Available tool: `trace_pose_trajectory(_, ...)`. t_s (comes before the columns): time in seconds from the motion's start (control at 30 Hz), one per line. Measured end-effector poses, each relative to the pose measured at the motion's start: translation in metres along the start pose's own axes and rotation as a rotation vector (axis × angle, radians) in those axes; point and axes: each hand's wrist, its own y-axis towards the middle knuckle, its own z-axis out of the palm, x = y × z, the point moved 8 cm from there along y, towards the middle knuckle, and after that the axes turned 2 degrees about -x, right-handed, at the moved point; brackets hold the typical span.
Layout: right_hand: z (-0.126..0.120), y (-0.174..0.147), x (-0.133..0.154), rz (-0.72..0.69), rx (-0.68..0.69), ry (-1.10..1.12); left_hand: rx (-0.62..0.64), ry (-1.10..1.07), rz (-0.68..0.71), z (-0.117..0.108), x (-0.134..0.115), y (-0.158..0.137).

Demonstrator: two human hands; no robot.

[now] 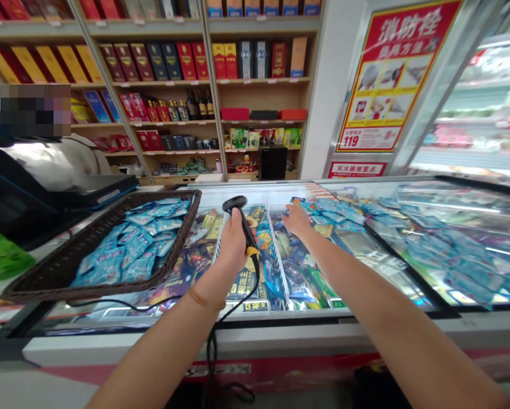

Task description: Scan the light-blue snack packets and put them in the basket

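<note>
My left hand is wrapped round the handle of a black barcode scanner with a yellow band at its base, held over a glass-topped chest freezer. The scanner's head points up and away, and its black cable hangs down over the freezer's front edge. Farther back and to the right, my right hand has its fingers closed at a small blue packet, mostly hidden behind the hand. Many similar blue packets are spread over the glass beside it.
A brown wicker basket of blue packets stands at the left. More packets lie on the right glass. Behind are shelves of boxes and bottles. A person is at the left beside dark counter equipment.
</note>
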Motion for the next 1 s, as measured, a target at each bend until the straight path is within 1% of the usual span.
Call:
trace_pose_trajectory(0.07,0.003,-0.006,-0.027,0.078,0.077,-0.113,0.050,0.015,-0.020,0.015,0.017,0.000)
trace_pose_trajectory(0.1,0.006,-0.009,-0.034,0.093,0.115,-0.148,0.064,0.016,-0.015,0.019,0.022,0.001)
trace_pose_trajectory(0.17,0.010,-0.016,-0.037,0.072,0.160,-0.188,0.065,0.025,-0.002,0.020,0.030,0.004)
trace_pose_trajectory(0.23,0.009,-0.022,-0.029,0.024,0.149,-0.222,0.043,0.043,-0.002,0.014,0.036,0.007)
trace_pose_trajectory(0.33,0.004,-0.028,-0.007,-0.070,0.110,-0.258,0.022,0.051,0.000,0.006,0.043,0.011)
trace_pose_trajectory(0.4,0.001,-0.032,0.008,-0.147,0.122,-0.239,0.042,0.056,0.015,0.004,0.045,0.011)
trace_pose_trajectory(0.47,-0.004,-0.033,0.015,-0.178,0.098,-0.198,0.093,0.079,0.017,0.006,0.048,0.007)
trace_pose_trajectory(0.5,-0.009,-0.033,0.014,-0.163,0.055,-0.185,0.122,0.094,0.014,0.008,0.050,0.004)
trace_pose_trajectory(0.57,-0.016,-0.031,0.004,-0.087,-0.035,-0.184,0.171,0.124,0.005,0.011,0.054,-0.001)
trace_pose_trajectory(0.6,-0.016,-0.030,-0.003,-0.045,-0.044,-0.186,0.190,0.141,-0.004,0.013,0.056,-0.004)
trace_pose_trajectory(0.67,-0.007,-0.026,-0.016,0.011,0.025,-0.167,0.218,0.170,-0.023,0.016,0.060,-0.009)
trace_pose_trajectory(0.77,0.008,-0.019,-0.023,-0.001,0.157,-0.052,0.241,0.185,-0.042,0.019,0.063,-0.012)
trace_pose_trajectory(0.83,0.011,-0.014,-0.024,-0.009,0.181,0.073,0.243,0.179,-0.039,0.020,0.063,-0.012)
trace_pose_trajectory(0.9,0.010,-0.009,-0.027,0.024,0.139,0.298,0.242,0.173,-0.036,0.020,0.063,-0.012)
trace_pose_trajectory(1.0,0.005,-0.002,-0.037,0.104,0.005,0.754,0.263,0.172,-0.023,0.020,0.061,-0.012)
